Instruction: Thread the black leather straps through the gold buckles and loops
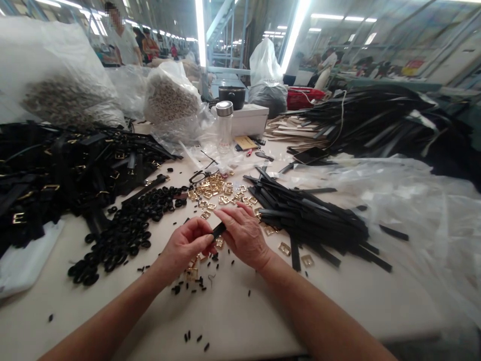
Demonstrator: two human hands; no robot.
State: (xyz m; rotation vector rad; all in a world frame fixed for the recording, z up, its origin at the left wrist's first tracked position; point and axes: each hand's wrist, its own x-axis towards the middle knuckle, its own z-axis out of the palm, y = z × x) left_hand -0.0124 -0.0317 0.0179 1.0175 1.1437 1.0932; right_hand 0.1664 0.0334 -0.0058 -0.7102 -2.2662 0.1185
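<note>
Forearms [319,306], left grip [188,244] on black strip [218,231]

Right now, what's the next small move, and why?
I'd probably ease the right hand's fingers back a little to bare the black strip's far end. The left hand pinches its near end, so it should stay steady, while the right hand hides the rest from this view.

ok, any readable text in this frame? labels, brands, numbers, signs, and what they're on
No text is legible.
Clear bottle: faint reddish marks, too small to read.
Yellow card: any print too blurred.
Red-and-yellow patch, background right: too blurred to read.
</note>
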